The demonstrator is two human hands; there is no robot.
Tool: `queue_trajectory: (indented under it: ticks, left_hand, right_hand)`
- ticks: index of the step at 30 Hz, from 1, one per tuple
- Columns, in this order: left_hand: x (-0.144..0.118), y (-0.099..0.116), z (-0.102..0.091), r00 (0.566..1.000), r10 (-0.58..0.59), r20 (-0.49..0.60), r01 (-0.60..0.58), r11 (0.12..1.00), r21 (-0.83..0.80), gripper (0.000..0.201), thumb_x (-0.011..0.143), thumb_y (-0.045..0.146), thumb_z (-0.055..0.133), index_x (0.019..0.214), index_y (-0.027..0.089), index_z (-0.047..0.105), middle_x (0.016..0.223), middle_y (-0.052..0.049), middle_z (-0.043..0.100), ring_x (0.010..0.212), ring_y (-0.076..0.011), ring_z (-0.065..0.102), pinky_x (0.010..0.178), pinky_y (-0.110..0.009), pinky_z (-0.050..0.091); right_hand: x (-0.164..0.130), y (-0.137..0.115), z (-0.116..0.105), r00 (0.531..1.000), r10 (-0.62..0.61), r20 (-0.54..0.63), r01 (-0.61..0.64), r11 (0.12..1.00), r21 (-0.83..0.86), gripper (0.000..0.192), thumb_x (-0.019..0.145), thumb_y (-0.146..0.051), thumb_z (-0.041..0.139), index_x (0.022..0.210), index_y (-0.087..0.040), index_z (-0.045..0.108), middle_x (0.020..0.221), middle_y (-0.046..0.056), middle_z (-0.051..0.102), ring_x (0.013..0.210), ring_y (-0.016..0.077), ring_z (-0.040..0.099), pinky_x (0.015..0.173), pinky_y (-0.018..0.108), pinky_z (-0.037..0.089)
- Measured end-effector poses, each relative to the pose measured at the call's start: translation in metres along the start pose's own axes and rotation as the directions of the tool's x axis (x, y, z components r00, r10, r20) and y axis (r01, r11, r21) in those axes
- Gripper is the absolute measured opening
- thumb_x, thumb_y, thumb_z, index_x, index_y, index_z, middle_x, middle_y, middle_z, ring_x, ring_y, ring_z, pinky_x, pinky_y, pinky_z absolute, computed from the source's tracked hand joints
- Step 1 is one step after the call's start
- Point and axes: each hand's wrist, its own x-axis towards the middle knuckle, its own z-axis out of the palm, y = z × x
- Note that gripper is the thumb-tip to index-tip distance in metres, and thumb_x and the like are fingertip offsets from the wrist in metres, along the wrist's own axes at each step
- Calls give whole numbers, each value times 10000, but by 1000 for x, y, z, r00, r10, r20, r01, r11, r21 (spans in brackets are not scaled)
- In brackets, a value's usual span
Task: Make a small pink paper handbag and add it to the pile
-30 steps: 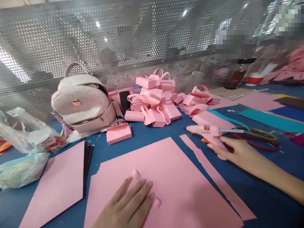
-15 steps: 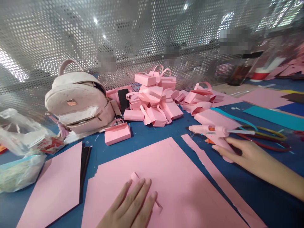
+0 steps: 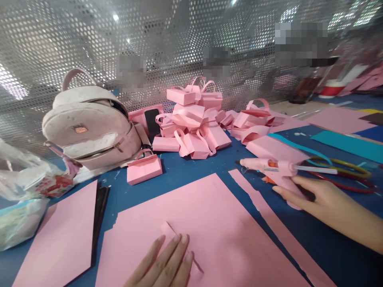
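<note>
Our right hand [image 3: 317, 195] wraps its grip around the handle of the pink glue gun [image 3: 269, 167], which lies on the blue counter [image 3: 191, 169] with its long axis running left to right, nozzle pointing left and away from our wrist. Our left hand [image 3: 167, 265] lies flat, fingers spread, pressing a small folded pink piece [image 3: 169, 230] onto the large pink sheet [image 3: 209, 223]. That piece sits left of and nearer to us than the nozzle, well apart from it.
</note>
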Motion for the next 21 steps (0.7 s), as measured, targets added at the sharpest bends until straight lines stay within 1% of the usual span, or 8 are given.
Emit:
queue_trajectory:
  ticks: [4, 6, 8, 11, 14, 17, 19, 21]
  left_hand:
    - [-1, 0, 3, 1000, 9, 24, -9, 1000, 0, 486, 1074, 412, 318, 1427, 169, 547, 1492, -99, 541, 1472, -300, 357, 1241, -526, 153]
    - [-1, 1, 3, 1000, 15, 24, -15, 1000, 1, 491, 1072, 428, 322, 1425, 174, 549, 1490, -101, 542, 1477, -315, 343, 1239, -552, 145]
    - [-1, 1, 3, 1000, 15, 18, -15, 1000, 1, 487, 1070, 432, 334, 1431, 182, 544, 1486, -99, 547, 1480, -321, 335, 1239, -567, 140]
    - [1, 2, 3, 1000, -7, 3, 7, 1000, -9, 489, 1058, 454, 377, 1439, 192, 537, 1470, -98, 564, 1471, -318, 357, 1240, -563, 156]
    - [3, 3, 3, 1000, -21, -17, 21, 1000, -15, 489, 1051, 460, 397, 1427, 186, 550, 1449, -105, 585, 1438, -307, 418, 1239, -555, 176]
    - [5, 4, 3, 999, -25, -37, 24, 999, -24, 480, 1045, 449, 424, 1426, 186, 550, 1425, -106, 606, 1398, -293, 480, 1236, -544, 186]
    - [7, 6, 1, 998, -58, -37, 56, 997, -52, 477, 1040, 446, 437, 1426, 190, 551, 1421, -100, 611, 1387, -282, 494, 1236, -524, 198]
    - [10, 10, -3, 991, -128, -26, 125, 987, -99, 461, 1042, 436, 428, 1405, 192, 573, 1421, -86, 612, 1393, -262, 490, 1238, -489, 214]
  right_hand:
    - [0, 4, 2, 1000, -7, -27, 7, 1000, 4, 322, 789, -621, 495, 915, -405, 697, 952, 7, 803, 869, 421, 728, 728, 532, 591]
    - [1, 11, 3, 999, -10, -39, 9, 1000, -21, 348, 782, -622, 526, 949, -380, 712, 1001, 11, 802, 876, 414, 732, 777, 522, 592]
    - [3, 18, 4, 1000, -7, -24, 6, 999, -49, 413, 769, -620, 560, 988, -317, 734, 1027, 35, 799, 880, 408, 736, 805, 502, 594]
    - [6, 23, 5, 1000, -11, -17, 10, 997, -78, 498, 755, -634, 565, 986, -235, 753, 990, 75, 799, 885, 405, 737, 805, 473, 597]
    - [6, 22, 4, 1000, -3, -26, 0, 995, -96, 528, 757, -655, 542, 979, -223, 750, 962, 90, 798, 890, 407, 733, 823, 481, 588]
    - [5, 21, 3, 1000, 6, -7, -7, 994, -108, 538, 757, -652, 534, 993, -217, 744, 1029, 107, 791, 930, 427, 723, 854, 506, 571]
    - [5, 22, 3, 1000, -13, 4, 13, 993, -114, 520, 766, -640, 535, 992, -221, 744, 1045, 105, 788, 940, 428, 720, 849, 500, 569]
    - [5, 25, 3, 999, -32, 1, 32, 992, -123, 501, 770, -640, 538, 965, -230, 749, 969, 95, 795, 873, 416, 726, 798, 484, 576]
